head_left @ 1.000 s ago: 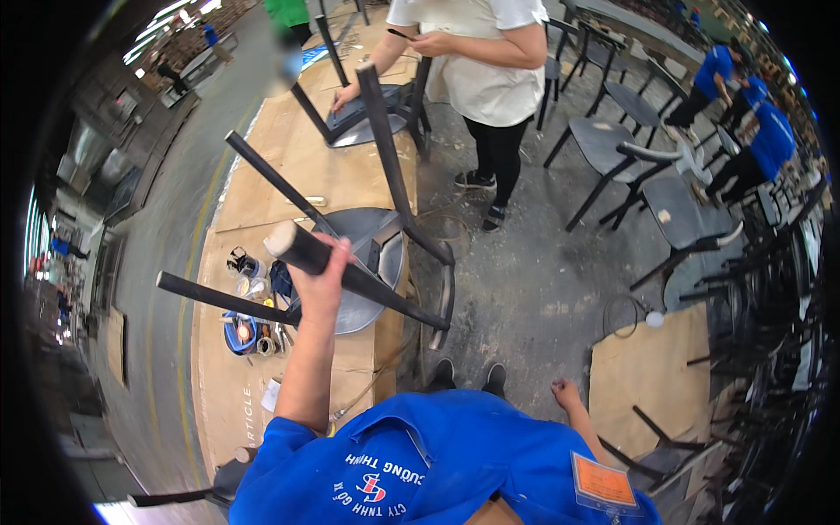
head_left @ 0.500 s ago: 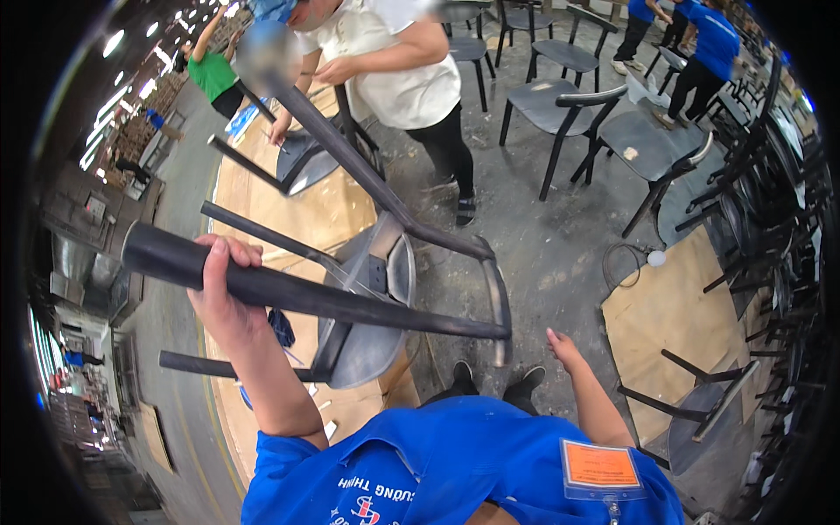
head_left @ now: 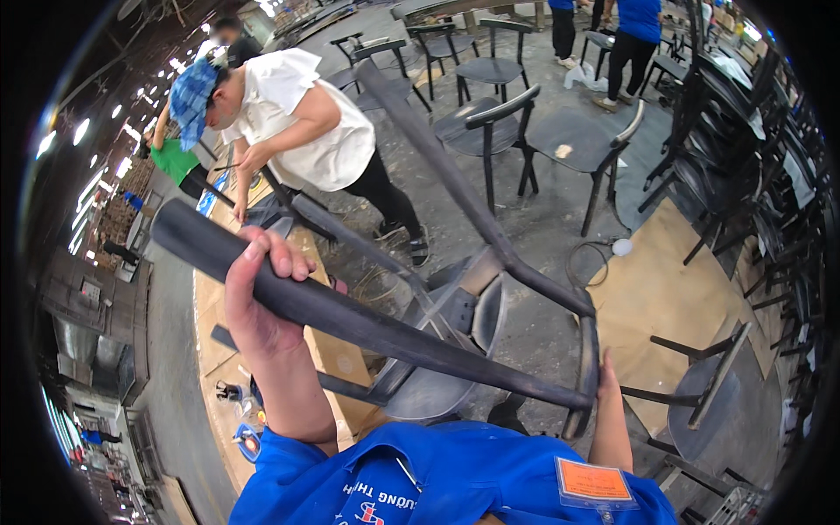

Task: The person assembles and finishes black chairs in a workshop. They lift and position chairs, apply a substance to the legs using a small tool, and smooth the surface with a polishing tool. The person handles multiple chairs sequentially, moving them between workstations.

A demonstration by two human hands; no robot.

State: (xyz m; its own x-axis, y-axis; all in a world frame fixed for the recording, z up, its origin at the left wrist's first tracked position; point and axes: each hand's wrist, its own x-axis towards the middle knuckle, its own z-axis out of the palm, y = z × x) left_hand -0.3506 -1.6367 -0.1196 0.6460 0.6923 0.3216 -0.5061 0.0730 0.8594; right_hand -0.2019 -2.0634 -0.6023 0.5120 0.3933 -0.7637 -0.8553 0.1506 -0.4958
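A dark wooden chair (head_left: 394,331) is tilted in front of me, its legs pointing left and the underside of its seat showing. My left hand (head_left: 262,284) is closed around one thick leg close to its end. At the curved backrest (head_left: 589,350) on the right is my right hand (head_left: 607,385), up against its outer side. The fingers of that hand are mostly hidden behind the rail, so their grip does not show.
A cardboard-covered work table (head_left: 214,350) lies left, a person in a white shirt (head_left: 302,114) working at its far end. Several dark chairs (head_left: 490,122) stand beyond. Cardboard (head_left: 674,297) covers floor at right, with an overturned chair (head_left: 700,394) by stacked chairs (head_left: 717,149).
The chair has moved right, away from the work table, with my left hand still on its leg. My right hand, apart from it before, now meets the backrest. My view has turned.
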